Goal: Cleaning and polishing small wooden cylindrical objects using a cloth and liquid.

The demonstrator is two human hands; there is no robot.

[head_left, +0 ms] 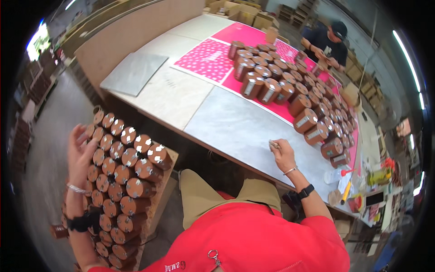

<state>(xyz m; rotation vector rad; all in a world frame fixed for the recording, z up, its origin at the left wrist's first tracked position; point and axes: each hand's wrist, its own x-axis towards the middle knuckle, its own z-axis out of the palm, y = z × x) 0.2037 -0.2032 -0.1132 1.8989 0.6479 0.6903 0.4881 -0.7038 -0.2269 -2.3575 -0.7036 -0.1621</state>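
Note:
At the left, my left hand (80, 154) is raised over the edge of a stack of brown cylindrical containers (123, 174), its fingers spread and slightly curled. Nothing shows in its grasp, and whether it touches a container cannot be told. Those containers stand in close rows, with shiny silvery or white patches on their round tops. Over the grey table board (226, 122), my right hand (284, 156) is closed, pinching a small greyish piece (273, 144) too small to name. More brown containers (270, 92) with pale labels crowd the far side of the table.
Pink printed sheets (206, 58) lie under the far containers. A loose grey panel (134, 73) rests at the table's left end. On the right are a red-tipped squeeze bottle (334, 176), a yellow tool (347, 191) and a phone (375, 198). Another person (328, 45) works across the table.

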